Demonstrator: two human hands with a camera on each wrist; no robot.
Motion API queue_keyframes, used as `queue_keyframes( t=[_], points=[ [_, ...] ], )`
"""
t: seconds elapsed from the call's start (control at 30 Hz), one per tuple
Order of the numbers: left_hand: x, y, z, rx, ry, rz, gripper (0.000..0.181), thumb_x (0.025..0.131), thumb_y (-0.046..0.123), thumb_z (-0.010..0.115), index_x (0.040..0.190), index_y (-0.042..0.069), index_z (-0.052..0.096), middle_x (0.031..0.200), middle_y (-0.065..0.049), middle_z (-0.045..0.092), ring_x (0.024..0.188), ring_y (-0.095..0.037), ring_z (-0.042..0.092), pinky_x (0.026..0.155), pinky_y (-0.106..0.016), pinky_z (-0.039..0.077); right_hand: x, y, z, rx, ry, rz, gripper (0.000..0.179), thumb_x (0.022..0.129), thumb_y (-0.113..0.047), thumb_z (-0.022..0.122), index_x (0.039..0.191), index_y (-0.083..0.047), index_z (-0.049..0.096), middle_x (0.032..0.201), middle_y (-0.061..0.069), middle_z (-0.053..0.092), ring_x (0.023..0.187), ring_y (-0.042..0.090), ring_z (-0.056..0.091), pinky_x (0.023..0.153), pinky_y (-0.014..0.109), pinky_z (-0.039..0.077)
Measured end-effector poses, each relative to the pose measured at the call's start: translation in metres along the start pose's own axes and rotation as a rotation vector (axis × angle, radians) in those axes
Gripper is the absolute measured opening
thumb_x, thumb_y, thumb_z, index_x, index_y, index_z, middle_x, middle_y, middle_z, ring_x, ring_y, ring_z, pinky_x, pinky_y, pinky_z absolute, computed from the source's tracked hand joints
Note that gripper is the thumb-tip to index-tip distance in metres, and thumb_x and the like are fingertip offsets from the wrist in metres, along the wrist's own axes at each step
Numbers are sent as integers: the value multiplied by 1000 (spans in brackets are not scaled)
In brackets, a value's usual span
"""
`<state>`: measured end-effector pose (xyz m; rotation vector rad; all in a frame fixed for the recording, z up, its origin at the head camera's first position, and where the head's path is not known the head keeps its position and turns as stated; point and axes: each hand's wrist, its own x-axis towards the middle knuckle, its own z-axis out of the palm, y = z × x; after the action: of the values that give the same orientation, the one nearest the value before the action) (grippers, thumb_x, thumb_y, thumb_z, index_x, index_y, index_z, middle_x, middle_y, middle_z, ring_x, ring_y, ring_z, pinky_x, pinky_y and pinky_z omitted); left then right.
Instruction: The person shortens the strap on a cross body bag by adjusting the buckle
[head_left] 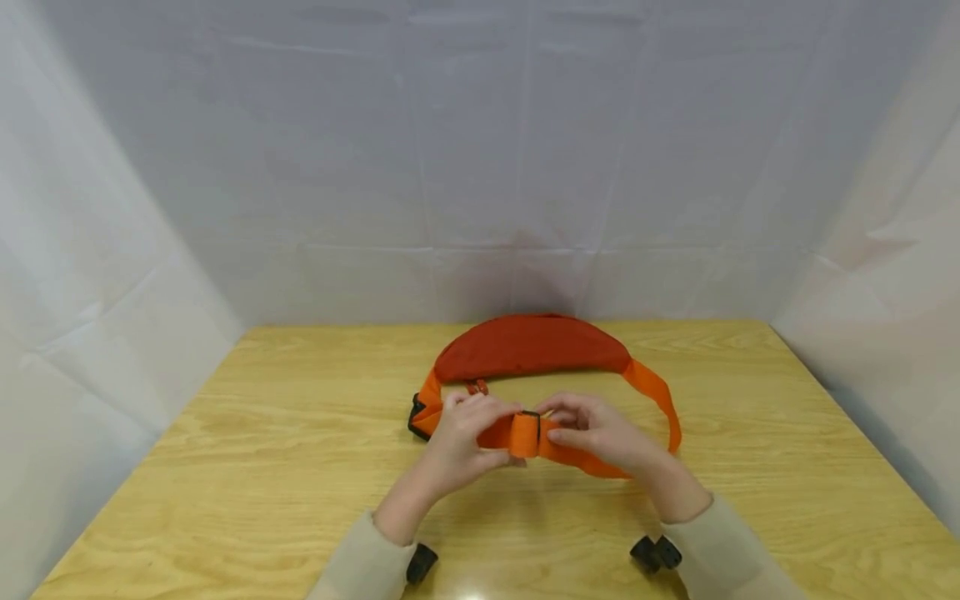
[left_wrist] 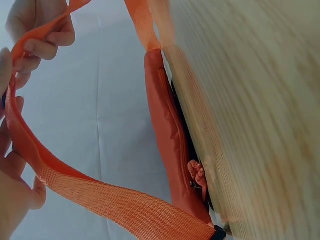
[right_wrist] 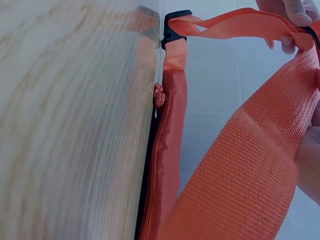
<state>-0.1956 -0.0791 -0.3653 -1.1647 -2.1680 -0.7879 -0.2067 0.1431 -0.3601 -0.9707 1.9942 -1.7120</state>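
A red waist bag point(head_left: 532, 346) lies toward the table's back, its orange strap point(head_left: 660, 396) looping forward to my hands. My left hand point(head_left: 463, 437) holds the strap's folded loop between thumb and fingers, just left of a black slider point(head_left: 537, 427). On the slider's other side, my right hand point(head_left: 600, 429) pinches the webbing between thumb and fingers. The held stretch is raised off the table, seen from the side in the left wrist view. A black buckle point(right_wrist: 174, 29) joins strap and bag at the left end. Near it hangs a red zipper pull point(left_wrist: 197, 172).
The wooden table point(head_left: 300, 433) carries the bag. White sheeting point(head_left: 480, 167) rises behind the table's back edge and along both sides. Black devices sit at the left wrist point(head_left: 422, 564) and the right wrist point(head_left: 656, 553), near the sleeve cuffs.
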Motion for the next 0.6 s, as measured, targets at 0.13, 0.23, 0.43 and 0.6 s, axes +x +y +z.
queue_keyframes(
  t=[0.13, 0.23, 0.43, 0.6],
  points=[
    [0, 2, 1, -15, -14, -9, 54, 57, 26, 81, 104, 7, 62, 94, 0, 63, 86, -13, 55, 76, -40, 29, 0, 1, 3, 7, 13, -14, 24, 88, -8, 54, 103, 9, 45, 88, 13, 61, 77, 14, 57, 70, 26, 46],
    [0, 2, 1, -7, -14, -13, 55, 57, 27, 81, 105, 7, 62, 95, 0, 63, 86, -13, 55, 77, -40, 30, 0, 1, 5, 6, 52, 8, 20, 87, -8, 56, 97, 6, 46, 81, 10, 59, 71, 13, 54, 68, 25, 46],
    [0, 0, 1, 34, 18, -2, 56, 56, 29, 82, 104, 7, 62, 95, 0, 63, 86, -13, 56, 75, -39, 29, 0, 1, 3, 1, 76, 13, 21, 85, -7, 58, 99, 7, 51, 87, 13, 58, 75, 15, 57, 68, 28, 48],
    [-1, -1, -1, 35, 57, 0, 57, 54, 28, 83, 103, 7, 63, 96, -1, 64, 88, -14, 56, 75, -40, 30, -1, 1, -2, -43, -6, -37, 33, 86, -5, 55, 115, 10, 49, 108, 23, 54, 93, 17, 57, 76, 32, 47]
  ],
)
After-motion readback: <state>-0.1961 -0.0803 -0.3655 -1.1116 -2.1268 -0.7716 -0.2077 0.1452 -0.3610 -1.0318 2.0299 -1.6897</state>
